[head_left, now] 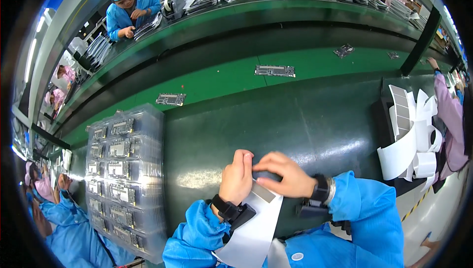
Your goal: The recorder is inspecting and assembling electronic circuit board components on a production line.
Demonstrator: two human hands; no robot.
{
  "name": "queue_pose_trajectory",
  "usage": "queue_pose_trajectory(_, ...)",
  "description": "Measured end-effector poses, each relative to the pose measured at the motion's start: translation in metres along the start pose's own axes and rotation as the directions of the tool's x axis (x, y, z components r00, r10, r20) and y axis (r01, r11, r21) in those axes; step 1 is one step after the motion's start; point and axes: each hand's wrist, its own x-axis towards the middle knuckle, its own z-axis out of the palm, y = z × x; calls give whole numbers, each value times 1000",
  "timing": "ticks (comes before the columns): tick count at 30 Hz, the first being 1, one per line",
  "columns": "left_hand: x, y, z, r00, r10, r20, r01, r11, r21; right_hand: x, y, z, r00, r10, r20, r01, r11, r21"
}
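Observation:
My left hand [236, 178] and my right hand [286, 173] meet over the near edge of the dark green bench. Together they pinch the upper end of a white backing strip [253, 231] that runs down toward my body. A grey rectangular sticker [262, 192] lies on the strip just below my fingers. A small dark part sits hidden between my fingertips; I cannot tell what it is. Both wrists carry black straps, and my sleeves are blue.
A stack of clear trays [123, 179] holding circuit boards stands at my left. Loose white label strips [413, 137] pile up at the right. Circuit boards [274, 70] [170, 99] ride the green conveyor belt [221, 78]. Other workers in blue and pink sit around.

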Motion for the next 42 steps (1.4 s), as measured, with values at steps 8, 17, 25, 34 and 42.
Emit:
queue_pose_trajectory(8,-2,7,-1,1000,-5,2,5,1000,-4,-9,-7,9,1000,22,14,-23,999,41)
queue_pose_trajectory(17,-5,10,0,999,6,42,-7,1000,13,-10,-1,8,990,59,129,-67,996,56)
queue_pose_trajectory(25,-4,11,2,997,-19,80,21,1000,-16,-13,-2,-4,988,86,130,-126,934,334)
queue_pose_trajectory(34,-1,9,5,999,48,4,-48,996,69,25,51,-52,937,234,-258,-48,821,568)
queue_pose_trajectory(42,-2,10,3,999,9,51,-12,997,70,81,164,-197,555,-125,-822,-306,889,-342)
